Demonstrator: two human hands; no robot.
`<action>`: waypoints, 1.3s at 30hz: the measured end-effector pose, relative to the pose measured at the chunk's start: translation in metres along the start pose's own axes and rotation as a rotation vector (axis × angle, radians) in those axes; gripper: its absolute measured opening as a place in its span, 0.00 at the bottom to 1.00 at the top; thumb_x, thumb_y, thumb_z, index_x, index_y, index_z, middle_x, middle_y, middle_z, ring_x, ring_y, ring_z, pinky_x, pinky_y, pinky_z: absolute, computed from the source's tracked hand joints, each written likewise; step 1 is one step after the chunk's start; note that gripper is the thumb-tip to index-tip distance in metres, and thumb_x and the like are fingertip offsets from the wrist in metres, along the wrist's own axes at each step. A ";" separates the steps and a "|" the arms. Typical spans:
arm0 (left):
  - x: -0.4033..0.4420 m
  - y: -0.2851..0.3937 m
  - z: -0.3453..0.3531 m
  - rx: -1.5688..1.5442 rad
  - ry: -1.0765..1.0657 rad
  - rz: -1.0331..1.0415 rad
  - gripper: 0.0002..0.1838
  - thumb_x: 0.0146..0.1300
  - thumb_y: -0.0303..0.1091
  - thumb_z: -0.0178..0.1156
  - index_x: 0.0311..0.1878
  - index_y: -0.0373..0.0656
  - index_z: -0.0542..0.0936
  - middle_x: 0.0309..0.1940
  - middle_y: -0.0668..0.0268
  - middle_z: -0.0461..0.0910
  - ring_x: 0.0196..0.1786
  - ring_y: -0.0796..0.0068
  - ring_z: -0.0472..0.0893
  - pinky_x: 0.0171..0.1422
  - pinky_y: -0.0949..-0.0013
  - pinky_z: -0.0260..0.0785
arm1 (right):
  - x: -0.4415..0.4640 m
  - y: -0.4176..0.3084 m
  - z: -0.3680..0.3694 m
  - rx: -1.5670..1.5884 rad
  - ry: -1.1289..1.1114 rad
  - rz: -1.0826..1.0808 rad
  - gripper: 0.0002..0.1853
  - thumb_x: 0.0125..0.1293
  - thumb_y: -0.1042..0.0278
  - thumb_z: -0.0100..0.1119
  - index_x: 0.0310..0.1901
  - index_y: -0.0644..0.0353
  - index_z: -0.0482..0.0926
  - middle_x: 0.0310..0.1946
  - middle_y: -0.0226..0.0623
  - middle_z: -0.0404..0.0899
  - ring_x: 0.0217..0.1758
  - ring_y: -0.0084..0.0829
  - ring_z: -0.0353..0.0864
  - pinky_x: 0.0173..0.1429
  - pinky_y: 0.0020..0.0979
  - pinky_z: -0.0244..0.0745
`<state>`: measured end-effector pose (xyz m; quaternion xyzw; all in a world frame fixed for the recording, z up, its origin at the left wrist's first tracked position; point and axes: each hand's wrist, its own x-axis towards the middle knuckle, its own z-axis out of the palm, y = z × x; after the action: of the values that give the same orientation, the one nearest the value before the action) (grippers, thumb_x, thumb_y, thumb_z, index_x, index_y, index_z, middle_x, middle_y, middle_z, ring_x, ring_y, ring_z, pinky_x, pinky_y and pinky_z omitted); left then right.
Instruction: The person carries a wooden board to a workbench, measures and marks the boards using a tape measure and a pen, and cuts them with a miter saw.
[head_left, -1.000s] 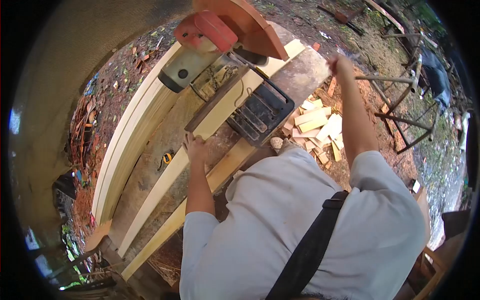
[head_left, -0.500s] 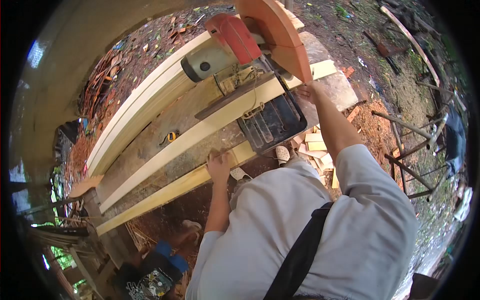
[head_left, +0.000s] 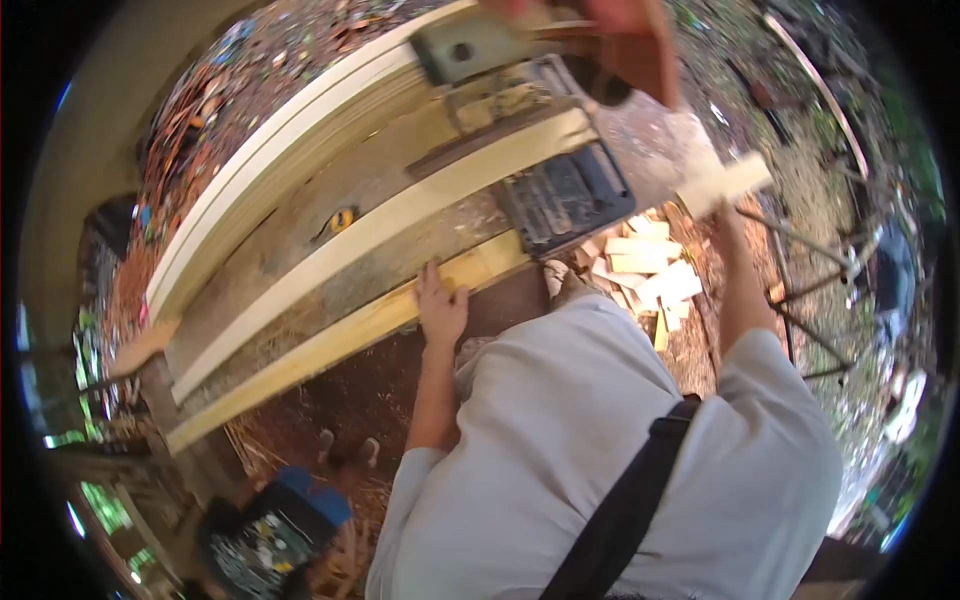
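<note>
My left hand rests with spread fingers on the yellowish board along the bench's near edge. Out to the right, my right hand is closed around a short wood piece, blurred by motion. A long pale board lies across the black base of a cut-off saw, its right end on the base. The saw's grey motor and orange-red guard are above that end, partly beyond the top of the view.
Stacked long boards lie at the bench's far side, with a yellow tape measure nearby. Cut wood pieces are heaped on the ground. Metal frames stand at right. Another person is at lower left.
My right hand has moved from beside the guard out to the right, now with a short wood piece. The board on the saw ends on the base now. The view has shifted.
</note>
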<state>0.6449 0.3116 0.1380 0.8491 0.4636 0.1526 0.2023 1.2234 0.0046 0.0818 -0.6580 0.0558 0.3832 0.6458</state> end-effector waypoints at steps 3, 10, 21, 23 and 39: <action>-0.003 -0.013 -0.016 -0.033 0.041 0.102 0.21 0.65 0.43 0.62 0.54 0.35 0.82 0.67 0.49 0.72 0.73 0.45 0.65 0.77 0.45 0.53 | -0.075 0.017 -0.027 -0.363 0.248 0.265 0.48 0.57 0.19 0.55 0.67 0.52 0.66 0.53 0.44 0.77 0.50 0.44 0.73 0.58 0.51 0.67; -0.041 -0.063 -0.071 -0.348 -0.137 -0.016 0.16 0.65 0.42 0.63 0.36 0.35 0.85 0.34 0.51 0.84 0.40 0.50 0.84 0.47 0.55 0.76 | -0.191 0.125 0.098 -0.910 -0.292 0.581 0.24 0.73 0.41 0.52 0.51 0.57 0.76 0.42 0.42 0.87 0.36 0.36 0.83 0.38 0.39 0.78; -0.233 -0.316 -0.052 0.093 -0.636 -0.429 0.22 0.62 0.51 0.58 0.42 0.41 0.87 0.46 0.46 0.84 0.48 0.41 0.83 0.58 0.50 0.75 | -0.289 0.103 0.434 -1.439 -1.083 0.098 0.18 0.72 0.56 0.55 0.39 0.66 0.81 0.31 0.42 0.88 0.34 0.33 0.87 0.44 0.34 0.81; -0.278 -0.366 -0.053 0.159 -0.674 -0.505 0.18 0.63 0.48 0.57 0.43 0.45 0.87 0.45 0.47 0.84 0.48 0.44 0.83 0.57 0.52 0.75 | -0.272 0.110 0.489 -1.157 -1.203 0.196 0.13 0.73 0.60 0.56 0.39 0.64 0.79 0.27 0.43 0.85 0.31 0.35 0.86 0.39 0.33 0.80; -0.355 -0.356 -0.068 0.225 0.195 -1.570 0.22 0.59 0.45 0.62 0.48 0.37 0.82 0.40 0.47 0.84 0.46 0.46 0.84 0.52 0.50 0.76 | -0.305 0.187 0.804 -1.001 -1.077 -0.983 0.23 0.61 0.63 0.68 0.55 0.62 0.75 0.47 0.51 0.82 0.52 0.52 0.80 0.57 0.46 0.74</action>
<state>0.1701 0.1979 -0.0007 0.2728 0.9542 -0.0086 0.1224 0.5565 0.5639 0.2095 -0.5432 -0.7195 0.2994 0.3125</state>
